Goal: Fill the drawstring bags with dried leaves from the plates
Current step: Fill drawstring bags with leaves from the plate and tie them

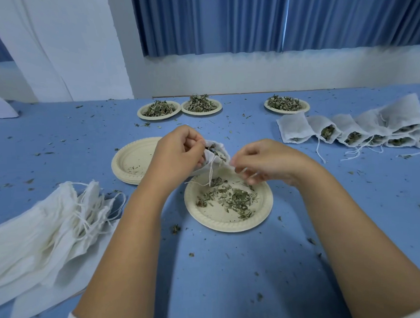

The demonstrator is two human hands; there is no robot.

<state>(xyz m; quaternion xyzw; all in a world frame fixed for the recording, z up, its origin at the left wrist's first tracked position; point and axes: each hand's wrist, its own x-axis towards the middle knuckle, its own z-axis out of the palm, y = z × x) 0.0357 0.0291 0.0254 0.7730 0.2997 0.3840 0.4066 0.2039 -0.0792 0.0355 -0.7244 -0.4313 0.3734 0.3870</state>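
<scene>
The left hand (178, 152) is curled round the bag (216, 156), pinching its mouth and holding it tilted just above the far edge of the plate (230, 227); dark leaf shows inside the opening. The right hand (264, 161) sits just beside that mouth with its fingers bent inward, but they are blurred, so it cannot be told whether they pinch the bag's rim, a few leaves, or nothing. The main risk is spillage: the bag's mouth faces sideways toward the right hand, and if the left hand lets it droop further, what is already inside would likely slide back out. Part of the mouth appears to hang past the plate's rim, so anything that falls there would land on the table (220, 277), which already carries many scattered bits. The string (211, 170) hangs loose from the bag down to the plate, and a finger could snag it and tug the mouth shut or jerk the bag out of the grip. The leaves (236, 200) left on the plate are thin and spread out, so pinching them up may crumble them or bring very little each time. The bag looks soft and limp, so its mouth may fold closed unless it is held apart. The filled bags (346, 132) to the right lie with their mouths open, so a knock from a forearm could empty one. The empty bags (51, 223) lie well apart on the left.
</scene>
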